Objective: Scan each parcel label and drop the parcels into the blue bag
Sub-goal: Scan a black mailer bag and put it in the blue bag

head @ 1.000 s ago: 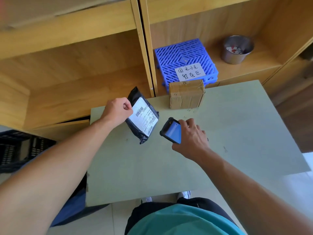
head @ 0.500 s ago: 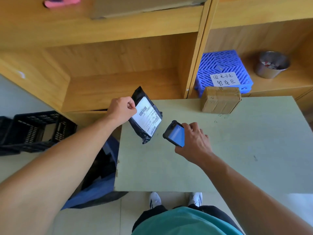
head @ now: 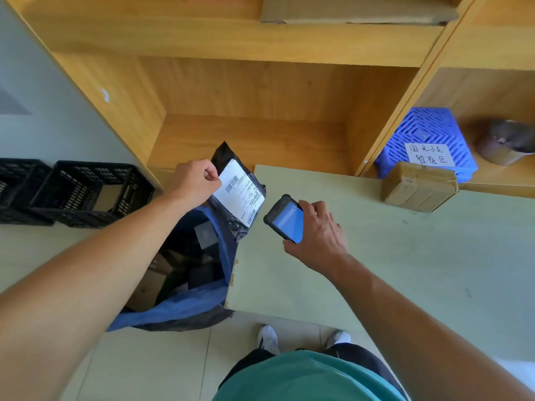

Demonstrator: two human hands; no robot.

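My left hand [head: 195, 182] grips a black plastic parcel [head: 231, 215] by its upper edge; its white barcode label [head: 240, 192] faces up. The parcel hangs over the table's left corner, just above the open blue bag [head: 185, 308] on the floor, which holds several boxes. My right hand [head: 317, 237] holds a handheld scanner [head: 285, 218] with a lit blue screen, just right of the parcel, over the pale green table [head: 376, 270]. A taped brown cardboard parcel [head: 419, 186] sits at the table's far edge.
Wooden shelves [head: 246, 91] rise behind the table. A blue plastic basket [head: 428, 131] with a handwritten sign and a metal cup [head: 506, 143] stand in the right shelf bay. Black crates [head: 84, 192] sit on the floor at left. My shoes [head: 267, 338] show below the table.
My view has swung left, bringing the blue bag into sight. My left hand has carried the black parcel leftward off the table, over the bag's mouth. The scanner stays beside it.
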